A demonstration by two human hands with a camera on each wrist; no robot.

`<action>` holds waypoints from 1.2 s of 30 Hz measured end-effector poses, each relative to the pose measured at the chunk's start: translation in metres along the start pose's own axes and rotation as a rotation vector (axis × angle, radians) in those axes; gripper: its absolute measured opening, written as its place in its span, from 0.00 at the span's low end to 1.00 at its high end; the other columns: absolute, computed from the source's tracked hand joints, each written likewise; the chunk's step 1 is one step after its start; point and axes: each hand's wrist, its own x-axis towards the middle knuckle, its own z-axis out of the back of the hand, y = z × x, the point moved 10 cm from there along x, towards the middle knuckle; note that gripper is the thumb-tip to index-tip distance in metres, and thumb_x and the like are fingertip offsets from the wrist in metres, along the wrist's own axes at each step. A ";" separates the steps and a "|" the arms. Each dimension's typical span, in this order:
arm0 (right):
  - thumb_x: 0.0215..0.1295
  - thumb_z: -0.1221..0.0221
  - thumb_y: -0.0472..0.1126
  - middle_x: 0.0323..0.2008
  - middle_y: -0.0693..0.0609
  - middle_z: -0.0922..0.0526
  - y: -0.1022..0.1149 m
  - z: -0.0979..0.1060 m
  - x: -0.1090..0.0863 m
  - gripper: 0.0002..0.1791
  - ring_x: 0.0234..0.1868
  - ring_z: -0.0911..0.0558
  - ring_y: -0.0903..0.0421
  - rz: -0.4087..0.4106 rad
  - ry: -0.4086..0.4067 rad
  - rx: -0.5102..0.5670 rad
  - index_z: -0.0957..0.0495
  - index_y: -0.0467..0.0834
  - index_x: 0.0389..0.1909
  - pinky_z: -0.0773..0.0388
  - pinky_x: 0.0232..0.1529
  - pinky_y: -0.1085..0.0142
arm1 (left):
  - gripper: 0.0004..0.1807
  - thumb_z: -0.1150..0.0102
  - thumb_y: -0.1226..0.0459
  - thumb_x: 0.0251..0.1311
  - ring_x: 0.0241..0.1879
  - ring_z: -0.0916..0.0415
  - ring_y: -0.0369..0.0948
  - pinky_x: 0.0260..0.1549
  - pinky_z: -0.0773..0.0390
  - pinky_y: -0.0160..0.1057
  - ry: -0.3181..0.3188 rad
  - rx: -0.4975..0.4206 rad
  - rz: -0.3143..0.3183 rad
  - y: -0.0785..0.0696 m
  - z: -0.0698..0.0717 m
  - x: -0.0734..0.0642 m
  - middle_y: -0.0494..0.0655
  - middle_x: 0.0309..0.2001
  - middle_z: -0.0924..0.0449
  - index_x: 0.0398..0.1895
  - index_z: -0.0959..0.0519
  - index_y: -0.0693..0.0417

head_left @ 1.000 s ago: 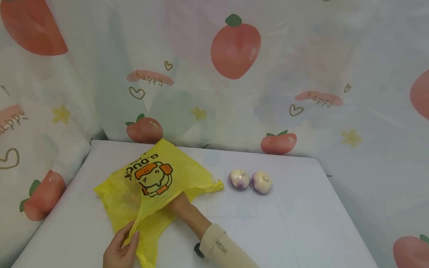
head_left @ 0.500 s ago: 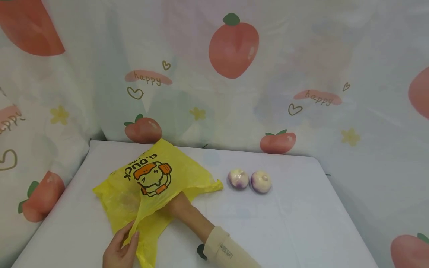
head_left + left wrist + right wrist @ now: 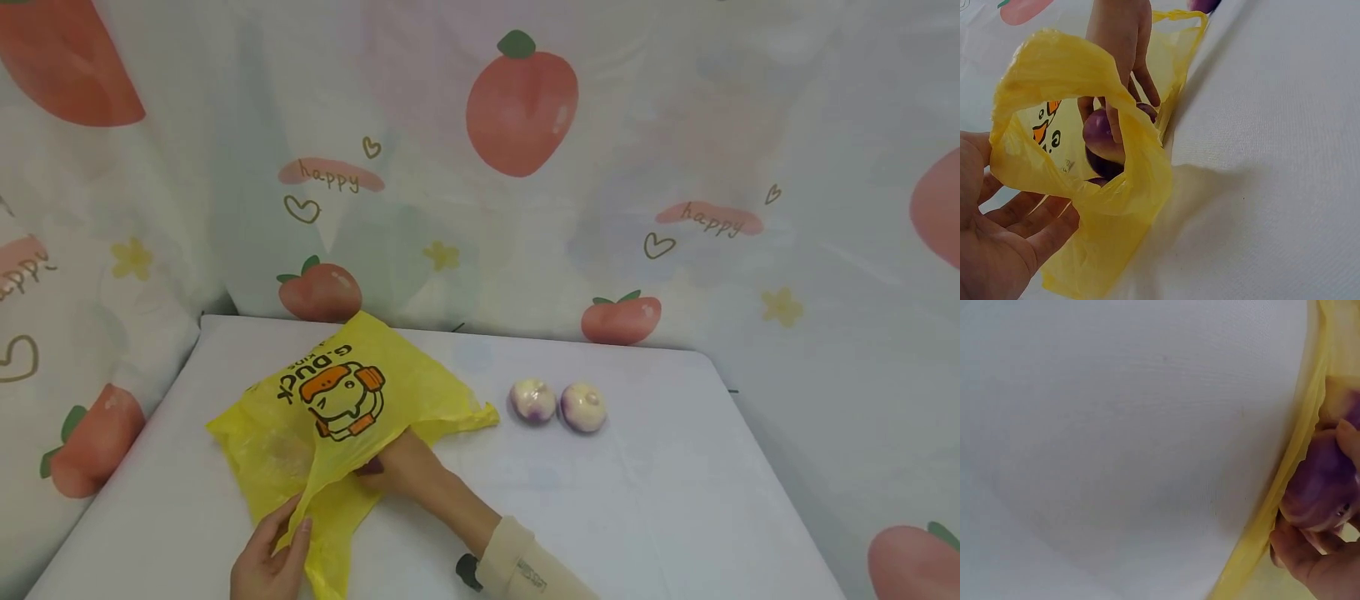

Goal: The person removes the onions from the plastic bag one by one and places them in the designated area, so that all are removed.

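"What's the left hand (image 3: 264, 557) doing?"

"Pinching the rim of one yellow bag (image 3: 423, 392), working at the bag's seven o'clock, thumb and fingers parting just enough for the plastic!"

"And the right hand (image 3: 408, 467)?"

"It's reaching in at five o'clock, fingers curling round one purple onion (image 3: 1319, 481) in the bag's mouth!"

"Any others?"

"Two on the white table (image 3: 637, 500): a pale onion (image 3: 534, 401) and a second pale onion (image 3: 585, 407) are sitting side by side at three o'clock. More purple is showing inside, but plastic and fingers are hiding the count."
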 end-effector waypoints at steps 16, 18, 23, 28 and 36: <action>0.47 0.28 0.43 0.59 0.49 0.38 -0.013 0.005 -0.014 0.52 0.57 0.36 0.62 -0.076 0.099 0.045 0.52 0.43 0.68 0.40 0.61 0.72 | 0.14 0.41 0.74 0.59 0.37 0.31 0.17 0.26 0.22 0.24 -0.013 -0.012 -0.028 0.000 -0.001 0.001 0.55 0.45 0.22 0.49 0.21 0.65; 0.47 0.28 0.42 0.61 0.46 0.41 -0.015 0.005 -0.017 0.56 0.58 0.37 0.61 -0.094 0.112 0.050 0.57 0.40 0.69 0.41 0.62 0.72 | 0.14 0.41 0.74 0.59 0.37 0.31 0.16 0.26 0.22 0.24 -0.015 -0.002 -0.026 0.001 -0.001 0.001 0.54 0.45 0.22 0.49 0.21 0.65; 0.50 0.30 0.44 0.61 0.42 0.40 -0.019 0.005 -0.026 0.55 0.58 0.34 0.57 -0.142 0.147 -0.010 0.56 0.35 0.70 0.38 0.61 0.70 | 0.14 0.41 0.74 0.58 0.37 0.31 0.15 0.26 0.22 0.24 -0.019 0.011 -0.024 0.002 -0.001 0.000 0.52 0.45 0.22 0.49 0.21 0.64; 0.51 0.30 0.47 0.54 0.46 0.34 -0.024 0.007 -0.033 0.48 0.54 0.32 0.55 -0.182 0.170 -0.084 0.47 0.35 0.66 0.34 0.59 0.68 | 0.14 0.41 0.73 0.59 0.36 0.33 0.13 0.25 0.23 0.22 -0.023 0.030 -0.028 0.002 0.000 0.001 0.55 0.45 0.21 0.49 0.21 0.65; 0.47 0.28 0.46 0.48 0.47 0.34 -0.032 0.017 -0.042 0.40 0.47 0.29 0.57 -0.229 0.079 -0.026 0.38 0.36 0.56 0.29 0.51 0.72 | 0.13 0.41 0.74 0.59 0.36 0.32 0.15 0.25 0.22 0.24 -0.022 0.009 -0.012 0.002 -0.001 0.001 0.55 0.45 0.21 0.48 0.20 0.65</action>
